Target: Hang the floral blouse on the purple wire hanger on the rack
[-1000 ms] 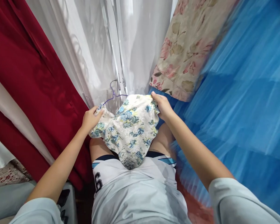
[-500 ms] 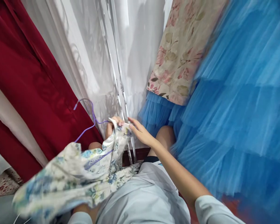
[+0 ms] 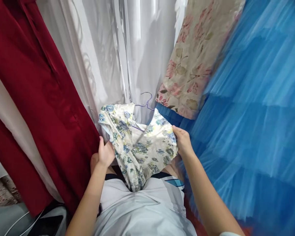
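A cream dress [image 3: 147,150] with blue and green flowers is spread in front of my lap, its neckline facing away from me. Inside its shoulders sits a thin purple wire hanger [image 3: 147,104], the hook sticking out past the neck. My right hand [image 3: 184,141] pinches the dress by its right shoulder edge, thumb on top. My left hand [image 3: 106,153] is at the left side edge, thumb raised and the other fingers partly hidden behind the cloth. The lower part of the dress gathers in folds between my thighs.
Dark red cloth [image 3: 56,108] hangs on the left, with white curtains [image 3: 147,49] at the back. A pink-flowered beige garment [image 3: 186,72] and a layered blue tulle skirt [image 3: 250,131] hang on the right. At lower left lie a dark flat object [image 3: 46,226] and a white cable [image 3: 17,221].
The dress and hanger have swung from the lower left to the middle and turned upright, spread open. My hands have moved apart, from close together to opposite sides of it.
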`<state>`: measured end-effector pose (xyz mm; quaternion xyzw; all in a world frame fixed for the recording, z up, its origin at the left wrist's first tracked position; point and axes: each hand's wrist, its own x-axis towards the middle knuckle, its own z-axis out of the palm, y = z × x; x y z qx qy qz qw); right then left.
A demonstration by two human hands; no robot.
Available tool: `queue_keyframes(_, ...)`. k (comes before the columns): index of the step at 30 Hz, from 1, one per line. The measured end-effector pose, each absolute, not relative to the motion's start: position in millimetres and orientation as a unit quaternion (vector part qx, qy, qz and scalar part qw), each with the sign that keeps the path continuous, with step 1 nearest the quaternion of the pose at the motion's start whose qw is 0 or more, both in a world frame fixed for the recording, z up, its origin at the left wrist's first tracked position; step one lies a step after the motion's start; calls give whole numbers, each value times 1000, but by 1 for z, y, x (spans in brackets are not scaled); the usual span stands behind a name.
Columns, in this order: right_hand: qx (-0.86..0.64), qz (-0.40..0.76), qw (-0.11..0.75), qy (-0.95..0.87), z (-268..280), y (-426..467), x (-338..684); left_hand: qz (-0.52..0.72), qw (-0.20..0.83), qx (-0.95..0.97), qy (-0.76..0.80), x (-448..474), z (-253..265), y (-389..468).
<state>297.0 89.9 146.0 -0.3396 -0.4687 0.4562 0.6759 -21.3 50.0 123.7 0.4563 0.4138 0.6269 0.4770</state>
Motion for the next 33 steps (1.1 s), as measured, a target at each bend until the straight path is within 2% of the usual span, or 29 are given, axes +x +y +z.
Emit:
queue_keyframes(5,-334,477,596,-553,166,104,274,685,420,378,460,-44,75,56)
queue_keyframes(7,-353,450,585,-576,162,99,276,690,409,351,482,-41,52,55)
queue_keyframes(9,-393,346,636,-567,152,89,282,691,418,333,487,-35,32,52)
queue_keyframes(12,-453,83,756,-465,125,64,279,694,412,307,505,-24,6,46)
queue_keyframes(13,-462,27,772,-435,113,55,273,696,405,300,511,-20,-1,43)
queue_keyframes(14,-463,24,774,-432,100,47,262,700,396,296,515,-17,-7,40)
queue_keyframes(16,-447,153,704,-531,72,37,235,707,377,298,519,-11,-16,35)
queue_keyframes(18,-427,326,543,-645,46,34,204,711,365,303,519,-6,-22,30)
queue_keyframes(19,-429,371,483,-667,35,36,191,710,366,304,519,-4,-23,28)
queue_keyframes(20,-436,382,459,-673,25,38,179,708,368,305,519,-3,-24,26)
queue_keyframes(23,-444,382,447,-676,8,45,163,699,362,325,524,2,-22,18)
queue_keyframes(25,-423,405,442,-680,6,47,164,703,312,346,537,4,-18,10)
queue_keyframes(30,-399,486,442,-640,14,35,179,714,42,400,573,13,-5,-10)
queue_keyframes(31,-398,498,442,-631,16,32,179,697,28,439,566,16,-4,-12)
queue_keyframes(33,-392,525,438,-616,19,25,179,641,68,538,543,26,-3,-10)
